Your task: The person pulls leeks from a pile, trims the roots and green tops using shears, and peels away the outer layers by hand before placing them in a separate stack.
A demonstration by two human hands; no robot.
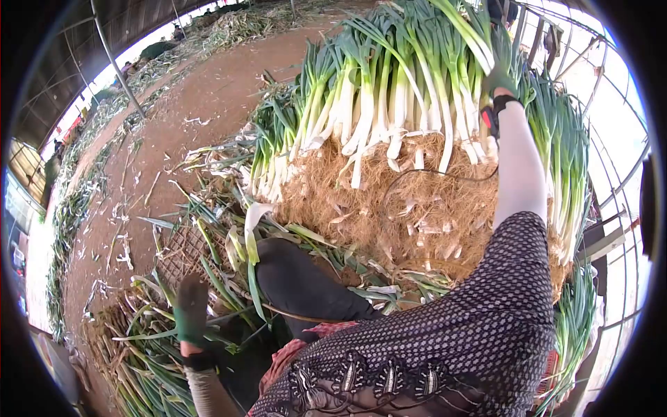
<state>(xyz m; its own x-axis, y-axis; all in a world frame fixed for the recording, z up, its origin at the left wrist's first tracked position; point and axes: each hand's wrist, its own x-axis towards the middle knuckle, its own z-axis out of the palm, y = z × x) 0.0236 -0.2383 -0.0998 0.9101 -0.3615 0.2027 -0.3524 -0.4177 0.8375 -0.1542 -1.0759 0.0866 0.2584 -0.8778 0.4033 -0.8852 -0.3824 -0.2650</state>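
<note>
A big pile of long green onions (389,90) lies ahead of me, white stalks and tan roots toward me, green tops pointing away. My right hand (499,82), in a green glove, reaches to the pile's right side and is closed around the stalk of a green onion (464,31). A red and black object (490,121) shows beside that wrist. Low on the left, my left hand (190,309), in a dark and green glove, is held up with its fingers straight and nothing in them. Beneath it are loose leaves and more green onions (149,375).
A mat of roots (417,201) faces my knee (299,278), with a thin dark cord (417,172) across it. Peeled leaves litter the dirt floor (187,125). A metal post (114,59) stands far left, and a pipe frame (611,125) borders the right side.
</note>
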